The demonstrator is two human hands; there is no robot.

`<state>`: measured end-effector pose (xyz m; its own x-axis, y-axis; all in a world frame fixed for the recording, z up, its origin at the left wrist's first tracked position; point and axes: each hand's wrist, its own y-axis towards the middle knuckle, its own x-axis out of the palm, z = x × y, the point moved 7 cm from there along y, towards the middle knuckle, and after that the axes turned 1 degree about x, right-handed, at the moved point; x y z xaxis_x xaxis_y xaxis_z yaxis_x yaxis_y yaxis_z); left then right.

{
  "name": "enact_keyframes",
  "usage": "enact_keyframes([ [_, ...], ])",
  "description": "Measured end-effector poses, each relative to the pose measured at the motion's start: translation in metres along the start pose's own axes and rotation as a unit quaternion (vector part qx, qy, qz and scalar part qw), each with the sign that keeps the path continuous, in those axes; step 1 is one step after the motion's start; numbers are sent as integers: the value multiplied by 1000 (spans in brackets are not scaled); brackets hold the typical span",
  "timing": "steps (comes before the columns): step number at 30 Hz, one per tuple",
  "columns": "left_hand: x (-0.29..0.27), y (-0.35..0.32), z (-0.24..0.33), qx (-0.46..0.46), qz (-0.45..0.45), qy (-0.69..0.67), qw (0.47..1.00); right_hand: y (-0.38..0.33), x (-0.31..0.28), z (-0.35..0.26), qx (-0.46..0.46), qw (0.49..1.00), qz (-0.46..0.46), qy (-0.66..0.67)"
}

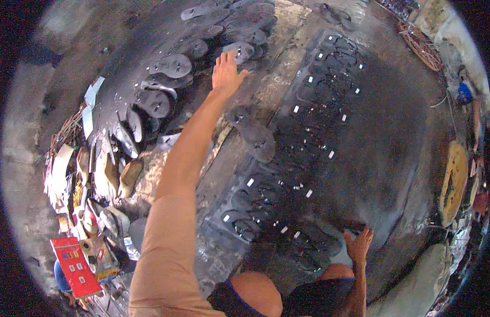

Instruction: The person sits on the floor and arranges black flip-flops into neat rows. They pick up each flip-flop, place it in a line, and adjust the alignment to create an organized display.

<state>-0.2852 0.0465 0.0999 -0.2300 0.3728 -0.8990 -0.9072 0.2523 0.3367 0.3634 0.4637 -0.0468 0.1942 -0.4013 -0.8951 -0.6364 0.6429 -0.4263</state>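
From the head view, I am stretching my left hand (226, 71) far forward, fingers spread and holding nothing, just beside a dark grey sandal sole (239, 51) at the near end of a row of soles (173, 66) lying on the floor (398, 142). I am resting my right hand (358, 244), fingers apart and empty, on the floor beside a block of black sandals (308, 153) carrying small white tags. A red box (75, 267) is lying at my lower left.

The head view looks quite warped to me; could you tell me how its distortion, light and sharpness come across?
Head view: strong fisheye bending with a black rim; the dark floor swallows detail, so the black sandal soles merge with it; the outstretched left hand is lit and fairly sharp; the right hand sits dimmer near the shadowed lower edge.
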Motion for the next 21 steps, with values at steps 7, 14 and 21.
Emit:
enact_keyframes([
  [7, 45, 64, -16, -79, 148, 108, 980, -20, -2, -19, -53, 997, -62, 14],
  [14, -60, 18, -15, 101, 236, -13, 966, -29, -35, -22, -50, 993, -53, 93],
  [21, -173, -127, 155, 178, 37, -239, 954, -21, -133, -88, -78, 944, 160, 279],
])
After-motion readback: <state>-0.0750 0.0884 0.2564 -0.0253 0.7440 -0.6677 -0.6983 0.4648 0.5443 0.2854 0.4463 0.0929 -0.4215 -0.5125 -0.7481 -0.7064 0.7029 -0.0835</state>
